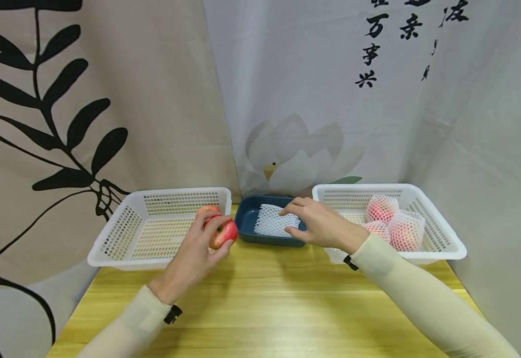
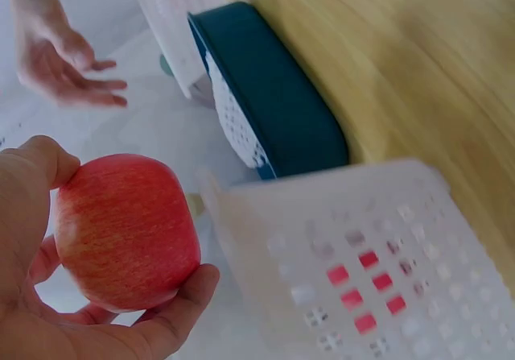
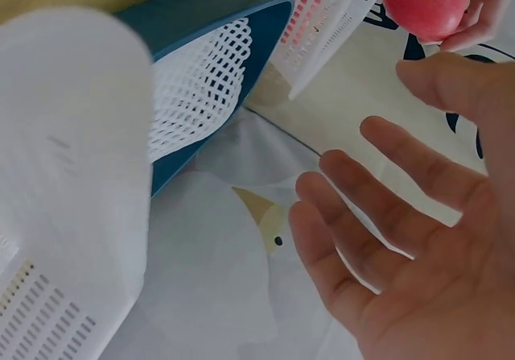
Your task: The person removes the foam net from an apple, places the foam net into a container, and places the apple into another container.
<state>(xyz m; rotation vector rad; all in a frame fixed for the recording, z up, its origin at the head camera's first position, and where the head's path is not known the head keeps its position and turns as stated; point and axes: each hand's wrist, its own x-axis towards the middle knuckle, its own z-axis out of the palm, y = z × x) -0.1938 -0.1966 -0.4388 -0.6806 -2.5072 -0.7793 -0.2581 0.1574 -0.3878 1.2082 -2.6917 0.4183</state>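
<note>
My left hand [image 1: 197, 253] grips a red apple [image 1: 223, 235] above the right front corner of the left white basket [image 1: 153, 263]. In the left wrist view, thumb and fingers curl round the apple [image 2: 129, 231]. Another apple [image 1: 209, 210] lies in that basket, partly hidden behind the hand. Over the right side of the dark blue tray [image 1: 260, 239] hovers my right hand [image 1: 320, 223], its fingers spread and nothing held. White foam netting [image 1: 271, 221] lies in the tray. In the right wrist view the right hand [image 3: 418, 239] shows a bare palm and parted fingers.
To the right stands a second white basket [image 1: 439, 243] with several net-wrapped apples [image 1: 405, 232]. The tray sits between the two baskets at the back of the wooden table [image 1: 260, 298]. A printed cloth [image 1: 296, 89] hangs right behind them.
</note>
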